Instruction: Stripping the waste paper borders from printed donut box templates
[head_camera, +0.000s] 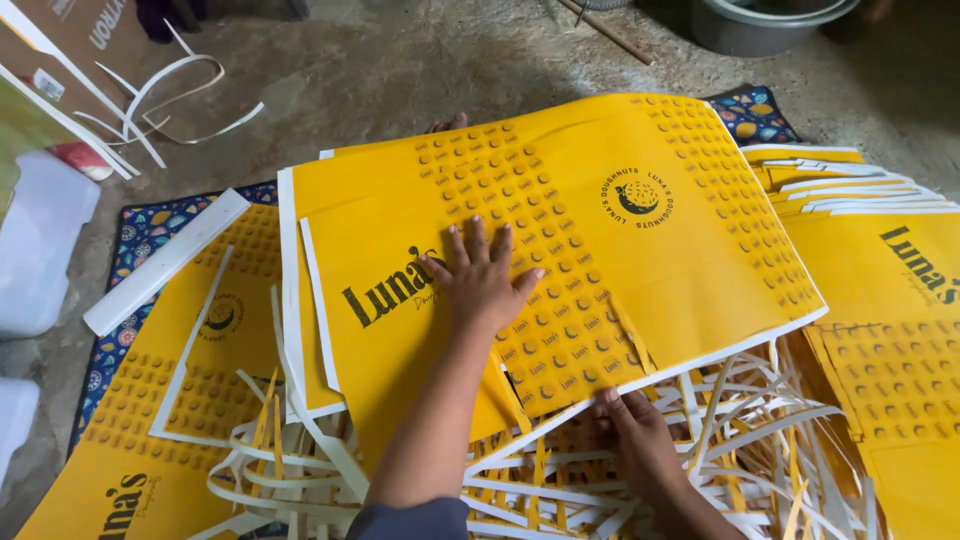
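Note:
A large yellow printed card sheet (620, 240), a flat carton blank with a dotted pattern and a round emblem, lies tilted over a stack of like sheets. My left hand (484, 282) presses flat on its middle with fingers spread. My right hand (632, 428) is under the sheet's near edge, thumb on top, gripping and lifting that edge. Below it lies a heap of white and yellow paper offcut strips (620, 480).
More yellow sheets are stacked at the right (890, 300) and at the left (190, 380) on a patterned mat (135, 235). A white strip bar (165, 262) lies at the left. A grey basin (765, 22) stands on the concrete floor behind.

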